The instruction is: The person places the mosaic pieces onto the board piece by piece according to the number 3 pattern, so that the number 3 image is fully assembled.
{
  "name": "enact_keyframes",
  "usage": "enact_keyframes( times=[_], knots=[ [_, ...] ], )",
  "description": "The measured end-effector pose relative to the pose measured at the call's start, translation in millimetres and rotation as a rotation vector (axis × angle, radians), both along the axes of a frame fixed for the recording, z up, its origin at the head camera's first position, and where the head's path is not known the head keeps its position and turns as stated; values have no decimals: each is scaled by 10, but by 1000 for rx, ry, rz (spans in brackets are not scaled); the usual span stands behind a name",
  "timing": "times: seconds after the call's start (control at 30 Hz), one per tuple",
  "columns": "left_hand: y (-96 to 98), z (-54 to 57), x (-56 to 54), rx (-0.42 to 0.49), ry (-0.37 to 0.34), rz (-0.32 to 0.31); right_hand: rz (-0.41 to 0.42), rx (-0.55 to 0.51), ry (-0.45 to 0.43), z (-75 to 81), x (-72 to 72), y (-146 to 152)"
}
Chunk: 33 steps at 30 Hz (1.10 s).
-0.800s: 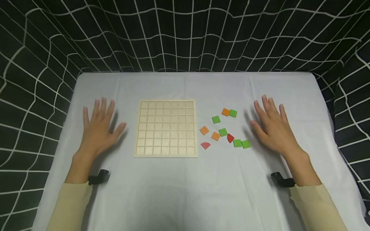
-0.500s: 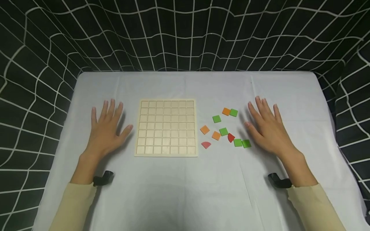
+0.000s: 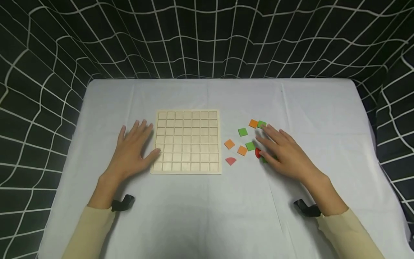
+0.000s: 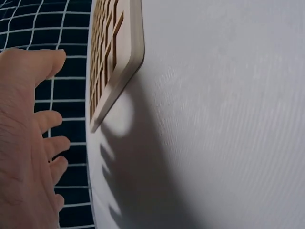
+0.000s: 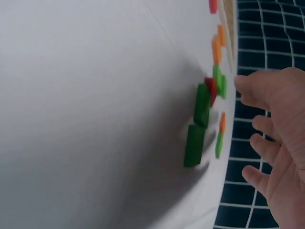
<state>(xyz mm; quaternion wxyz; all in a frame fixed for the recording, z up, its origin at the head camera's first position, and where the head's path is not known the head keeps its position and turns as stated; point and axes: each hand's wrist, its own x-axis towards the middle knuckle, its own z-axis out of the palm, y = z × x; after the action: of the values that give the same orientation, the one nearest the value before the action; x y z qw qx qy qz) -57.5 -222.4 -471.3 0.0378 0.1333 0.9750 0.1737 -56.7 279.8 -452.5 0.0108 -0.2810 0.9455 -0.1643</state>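
White-covered table (image 3: 200, 205), pale gridded board (image 3: 186, 139), green squares (image 3: 243, 132), orange squares (image 3: 229, 144) and red wedges (image 3: 231, 161) alongside

Possibly a lab, 1 white-clothed table (image 3: 200, 205), dark backdrop (image 3: 205, 23), white netting (image 3: 214, 42) on 3 sides

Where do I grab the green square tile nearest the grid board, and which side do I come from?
Probably by two opposite edges, coming down from above and from the right. The green square tile lies flat on the white cloth, with no other piece touching it, so its edges look free to pinch, and the right hand is on that side.
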Motion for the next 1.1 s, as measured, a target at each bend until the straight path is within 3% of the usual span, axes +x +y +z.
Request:
enact_keyframes(
  times=[0.2,0.53,0.67,1.1],
  knots=[
    [83,-59,0,8,-45,-6,62,-57,58,-48,44,-87],
    [61,-144,95,59,-98,1,71,-83,-3,-129,80,-171],
    [30,-176,138,75,-102,-4,95,-80,11,-140,87,-178],
    [72,-167,141,86,-105,-39,43,-36,17,-83,85,-146]
  ],
)
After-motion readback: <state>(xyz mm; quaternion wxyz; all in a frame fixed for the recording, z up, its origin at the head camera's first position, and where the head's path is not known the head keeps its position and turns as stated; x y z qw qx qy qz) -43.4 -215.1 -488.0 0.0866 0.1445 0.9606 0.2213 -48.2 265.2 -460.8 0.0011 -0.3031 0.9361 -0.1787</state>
